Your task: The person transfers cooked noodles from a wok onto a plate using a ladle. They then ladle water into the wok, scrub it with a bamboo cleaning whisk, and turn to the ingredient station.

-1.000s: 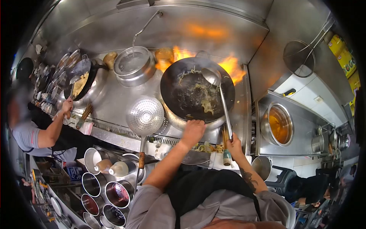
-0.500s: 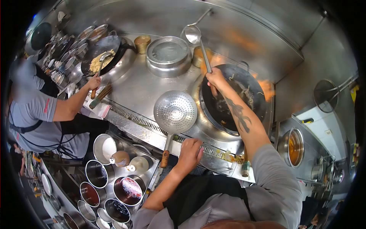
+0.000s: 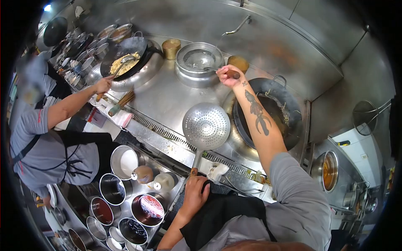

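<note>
My right hand point(image 3: 229, 76) is closed around the wooden grip of a ladle point(image 3: 213, 68). The ladle's head reaches into a round metal pot of water point(image 3: 181, 69) at the back of the range. Beneath my right forearm sits a dark wok point(image 3: 268, 90) with noodle-like strands stuck to its inner side. At the front edge, my left hand point(image 3: 195, 191) is curled over the wooden handle end of a perforated skimmer point(image 3: 206, 125), whose bowl rests on the steel top. A crumpled white cloth point(image 3: 217, 171) lies just right of that hand.
At left a co-worker's hand point(image 3: 101, 85) works a ladle in another wok point(image 3: 108, 54) with yellow food. Sauce pots point(image 3: 100, 209) and squeeze bottles point(image 3: 164, 181) stand at lower left. A bamboo brush point(image 3: 121, 102) and a tin point(image 3: 171, 49) are on the range. A tap point(image 3: 238, 26) juts from the wall.
My right hand has swung the ladle from above the wok's back edge left into the water pot. My left hand has moved back onto the skimmer handle, uncovering the cloth. Flames around my wok are gone.
</note>
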The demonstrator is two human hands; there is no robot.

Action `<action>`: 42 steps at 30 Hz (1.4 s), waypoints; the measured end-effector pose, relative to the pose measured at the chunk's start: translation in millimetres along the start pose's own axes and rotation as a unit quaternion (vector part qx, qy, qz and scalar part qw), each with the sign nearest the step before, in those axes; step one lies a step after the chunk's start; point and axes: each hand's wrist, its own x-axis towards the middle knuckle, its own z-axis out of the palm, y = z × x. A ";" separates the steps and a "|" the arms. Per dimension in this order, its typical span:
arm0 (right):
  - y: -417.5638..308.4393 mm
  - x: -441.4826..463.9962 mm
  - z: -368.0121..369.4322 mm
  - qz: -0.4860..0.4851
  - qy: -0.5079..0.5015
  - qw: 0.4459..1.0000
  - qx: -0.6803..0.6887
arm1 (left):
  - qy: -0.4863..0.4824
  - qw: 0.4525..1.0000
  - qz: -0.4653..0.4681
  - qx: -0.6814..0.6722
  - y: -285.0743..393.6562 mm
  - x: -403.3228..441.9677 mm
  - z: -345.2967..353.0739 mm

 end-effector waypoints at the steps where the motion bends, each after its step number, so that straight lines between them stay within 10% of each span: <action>1: -7.2 -9.7 2.7 0.022 -0.001 1.000 0.014 | -0.009 1.000 0.011 0.001 1.7 2.8 2.1; 12: 2.3 -290.9 50.7 -0.026 -0.030 0.999 0.008 | -0.133 0.966 0.216 -0.047 75.8 86.1 100.5; 22: 5.4 -405.7 -14.6 -0.045 0.174 0.980 -0.080 | -0.163 0.927 0.299 0.157 83.1 130.1 264.0; 27: 34.3 -427.2 -31.5 -0.170 0.400 0.820 -0.373 | -0.170 0.944 0.255 0.120 81.1 126.6 266.1; 32: 81.0 -451.6 -57.2 -0.226 0.416 0.746 -0.469 | -0.044 0.966 0.244 -0.078 109.8 125.9 247.6; 35: 119.7 -461.2 -64.9 -0.213 0.325 0.807 -0.444 | -0.183 0.951 -0.009 -0.250 117.3 111.7 250.2; 38: 148.6 -469.4 -31.4 -0.156 0.240 0.881 -0.378 | -0.419 0.564 -0.350 -0.621 129.1 114.0 211.2; 42: 144.5 -499.3 -65.4 -0.132 0.208 0.891 -0.381 | -0.295 0.570 -0.403 -0.652 125.0 108.6 176.2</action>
